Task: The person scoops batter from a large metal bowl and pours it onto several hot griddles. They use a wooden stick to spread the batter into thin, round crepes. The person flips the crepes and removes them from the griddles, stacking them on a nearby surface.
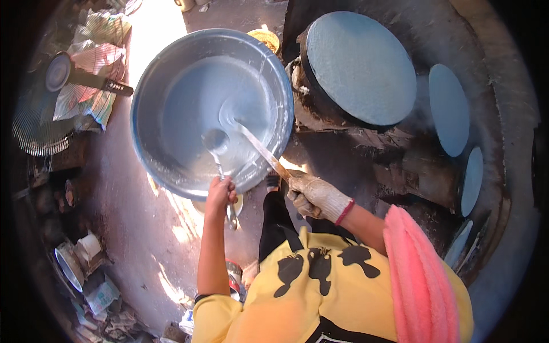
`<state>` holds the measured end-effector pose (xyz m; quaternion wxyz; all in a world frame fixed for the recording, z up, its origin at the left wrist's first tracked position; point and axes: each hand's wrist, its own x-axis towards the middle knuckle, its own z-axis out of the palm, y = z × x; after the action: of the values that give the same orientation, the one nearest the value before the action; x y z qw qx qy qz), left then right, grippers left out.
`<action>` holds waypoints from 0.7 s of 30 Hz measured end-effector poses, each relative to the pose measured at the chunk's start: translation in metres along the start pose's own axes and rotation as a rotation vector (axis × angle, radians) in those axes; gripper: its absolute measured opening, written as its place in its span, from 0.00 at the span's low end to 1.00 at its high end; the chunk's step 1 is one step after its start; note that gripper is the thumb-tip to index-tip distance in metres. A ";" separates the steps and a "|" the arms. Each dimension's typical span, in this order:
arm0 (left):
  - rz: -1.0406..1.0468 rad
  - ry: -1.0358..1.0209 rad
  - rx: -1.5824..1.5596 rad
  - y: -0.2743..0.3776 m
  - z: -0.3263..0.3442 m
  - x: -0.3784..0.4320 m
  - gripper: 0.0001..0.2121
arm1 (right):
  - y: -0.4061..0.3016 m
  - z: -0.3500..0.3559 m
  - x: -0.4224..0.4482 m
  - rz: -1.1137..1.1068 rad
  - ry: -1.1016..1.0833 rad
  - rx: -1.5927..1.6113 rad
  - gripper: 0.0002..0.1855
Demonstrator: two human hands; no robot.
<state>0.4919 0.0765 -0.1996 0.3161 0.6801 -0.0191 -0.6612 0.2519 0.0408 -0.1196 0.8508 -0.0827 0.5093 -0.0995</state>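
A large blue-grey plastic basin [140,143] stands before me, holding a thin, milky liquid [193,100]. My bare left hand [220,193] grips the metal handle of a ladle [215,141], whose bowl lies at the surface of the liquid. Around a long flat wooden stick [265,152] closes my right hand [318,196], in a soiled whitish work glove with a red cuff. The stick's pale, wetted far end dips into the liquid, and curved ripples surround it. Both tools cross the near side of the basin's rim; the stick's tip is under the surface.
At right, a large round cooking plate [362,68] has a pale surface. Smaller round plates [449,110] curve along the sooty stove, with haze around them. An electric fan [58,72] is at left. Behind the basin sits a yellow container [266,39]; a metal pot [68,269] lies lower left.
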 end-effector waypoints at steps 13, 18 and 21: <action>0.321 -0.555 -0.198 0.054 0.021 0.022 0.05 | -0.079 -0.026 -0.015 -0.661 0.545 -1.834 0.27; 0.576 -0.518 -0.103 0.102 0.008 -0.077 0.08 | -0.089 -0.005 -0.057 -1.154 0.432 -1.699 0.25; 0.672 -0.364 -0.027 0.139 -0.005 -0.150 0.06 | -0.098 0.042 -0.105 -1.161 0.336 -1.625 0.25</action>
<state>0.5321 0.0343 -0.0034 0.5157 0.5033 -0.2880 -0.6307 0.2319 -0.0261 0.0130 0.2744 -0.8563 0.4172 -0.1315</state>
